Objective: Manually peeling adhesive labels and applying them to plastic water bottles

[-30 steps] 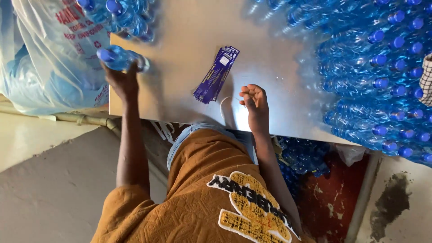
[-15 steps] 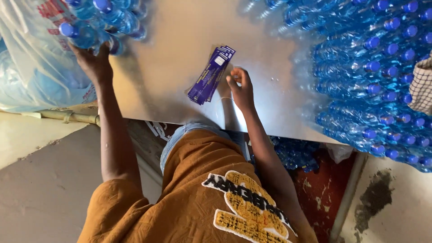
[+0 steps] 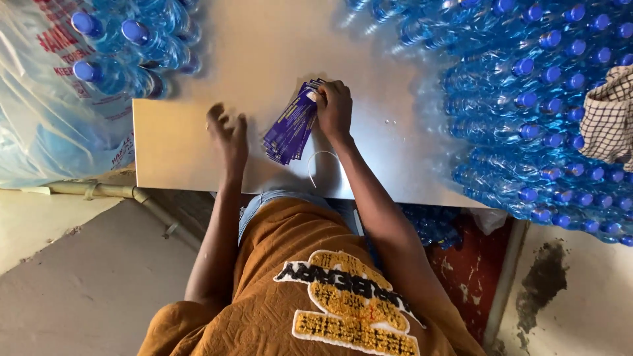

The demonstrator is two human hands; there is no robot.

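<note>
Pressing my right hand [image 3: 334, 107] down on the far end of the fanned stack of purple labels [image 3: 289, 124], fingers curled together on the top strip. The stack lies flat on the pale counter [image 3: 178, 145], slanting back toward me. My left hand [image 3: 229, 134] hovers just left of the labels, fingers spread apart, holding nothing. Beyond that hand, at the counter's far corner, a few blue-capped bottles [image 3: 119, 46] sit beside a clear plastic bag [image 3: 46, 132]. Right of my right hand, a packed mass of bottles [image 3: 541, 99], a checked cloth [image 3: 610, 112] over them.
</note>
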